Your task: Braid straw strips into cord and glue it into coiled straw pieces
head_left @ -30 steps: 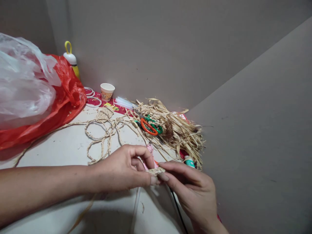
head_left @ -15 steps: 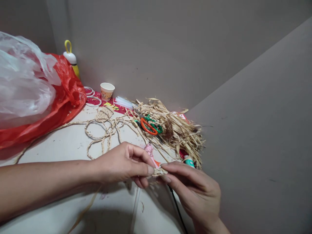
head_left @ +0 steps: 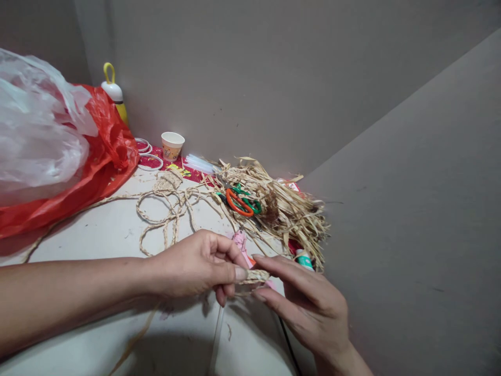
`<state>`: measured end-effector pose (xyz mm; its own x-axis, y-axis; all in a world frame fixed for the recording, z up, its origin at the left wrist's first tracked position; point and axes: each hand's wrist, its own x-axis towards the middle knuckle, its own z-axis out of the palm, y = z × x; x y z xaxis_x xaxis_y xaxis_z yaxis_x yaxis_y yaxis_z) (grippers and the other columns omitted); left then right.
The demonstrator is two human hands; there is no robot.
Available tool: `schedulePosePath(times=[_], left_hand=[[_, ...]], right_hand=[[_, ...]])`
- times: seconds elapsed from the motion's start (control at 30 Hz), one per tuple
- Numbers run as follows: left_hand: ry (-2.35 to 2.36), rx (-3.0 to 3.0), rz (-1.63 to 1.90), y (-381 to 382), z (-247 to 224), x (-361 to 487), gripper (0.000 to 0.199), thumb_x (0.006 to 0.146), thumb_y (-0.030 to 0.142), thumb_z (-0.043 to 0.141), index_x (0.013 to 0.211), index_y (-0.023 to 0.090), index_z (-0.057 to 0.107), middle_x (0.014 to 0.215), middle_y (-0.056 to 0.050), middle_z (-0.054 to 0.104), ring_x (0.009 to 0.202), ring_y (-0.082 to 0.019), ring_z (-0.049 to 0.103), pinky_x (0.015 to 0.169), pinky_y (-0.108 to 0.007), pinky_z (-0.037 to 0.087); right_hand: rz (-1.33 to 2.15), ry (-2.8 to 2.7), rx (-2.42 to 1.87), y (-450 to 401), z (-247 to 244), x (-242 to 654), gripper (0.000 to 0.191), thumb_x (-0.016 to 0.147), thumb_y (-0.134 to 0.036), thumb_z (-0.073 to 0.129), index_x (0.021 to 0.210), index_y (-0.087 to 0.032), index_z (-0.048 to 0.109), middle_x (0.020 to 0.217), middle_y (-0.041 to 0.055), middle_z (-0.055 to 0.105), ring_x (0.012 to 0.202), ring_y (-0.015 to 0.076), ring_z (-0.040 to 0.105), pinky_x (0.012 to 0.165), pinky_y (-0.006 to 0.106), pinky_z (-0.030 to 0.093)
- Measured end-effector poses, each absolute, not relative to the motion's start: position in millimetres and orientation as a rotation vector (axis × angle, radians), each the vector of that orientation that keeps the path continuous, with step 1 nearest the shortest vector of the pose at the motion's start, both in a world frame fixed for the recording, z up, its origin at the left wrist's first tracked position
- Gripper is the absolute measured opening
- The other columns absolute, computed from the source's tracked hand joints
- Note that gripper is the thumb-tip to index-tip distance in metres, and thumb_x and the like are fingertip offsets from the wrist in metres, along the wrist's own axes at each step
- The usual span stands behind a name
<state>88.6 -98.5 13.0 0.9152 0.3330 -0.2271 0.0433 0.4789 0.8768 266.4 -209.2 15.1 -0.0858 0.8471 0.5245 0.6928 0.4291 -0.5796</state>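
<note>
A small piece of braided straw (head_left: 256,276) is pinched between the thumb and fingers of my left hand (head_left: 201,263). It sticks out to the right from the fingertips. My right hand (head_left: 307,303) is beside its free end, thumb and index finger spread apart around it; whether a fingertip touches it is hard to tell. Behind the hands lies a pink object (head_left: 240,241) on the white table (head_left: 97,232). A loose braided cord (head_left: 156,223) lies in loops left of it, beyond my left hand.
A pile of dry straw (head_left: 289,209) with orange-handled scissors (head_left: 239,202) on it lies at the back. A paper cup (head_left: 172,146), white rings (head_left: 150,162) and a yellow bottle (head_left: 121,112) stand or lie farther left, near a red bag (head_left: 113,141).
The thumb and index finger of my right hand have moved apart, off the end of the braid, showing more of it. My left hand keeps its pinch almost in place.
</note>
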Motion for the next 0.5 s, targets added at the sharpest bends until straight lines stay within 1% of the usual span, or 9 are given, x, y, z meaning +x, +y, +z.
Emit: schedulePosePath(times=[0.2, 0.37, 0.5], left_hand=[[0.382, 1.113, 0.174, -100.5, 12.9, 87.5, 0.019, 0.074, 0.029, 0.069, 0.077, 0.015, 0.057, 0.05, 0.006, 0.054, 0.045, -0.006, 0.051, 0.048, -0.017, 0.042], [0.388, 1.125, 0.14, -102.5, 11.4, 88.3, 0.012, 0.077, 0.024, 0.063, 0.076, 0.015, 0.056, 0.049, 0.006, 0.051, 0.044, -0.005, 0.048, 0.048, -0.016, 0.04], [0.394, 1.13, 0.142, -102.5, 9.9, 89.3, 0.013, 0.076, 0.025, 0.064, 0.076, 0.015, 0.057, 0.049, 0.006, 0.052, 0.044, -0.005, 0.048, 0.046, -0.016, 0.038]], right_hand=[[0.235, -1.875, -1.276, -208.0, 15.6, 265.5, 0.028, 0.08, -0.019, 0.071, 0.108, -0.025, 0.071, 0.077, 0.0056, 0.074, 0.066, 0.0186, 0.069, 0.057, 0.027, 0.056], [0.218, -1.956, -1.242, -209.7, 17.1, 266.7, 0.033, 0.08, -0.014, 0.07, 0.111, -0.026, 0.069, 0.083, 0.0052, 0.075, 0.07, 0.0185, 0.07, 0.065, 0.027, 0.057], [0.197, -1.971, -1.232, -210.2, 19.4, 267.2, 0.034, 0.078, -0.01, 0.07, 0.109, -0.026, 0.069, 0.082, 0.0036, 0.075, 0.069, 0.0172, 0.071, 0.066, 0.026, 0.057]])
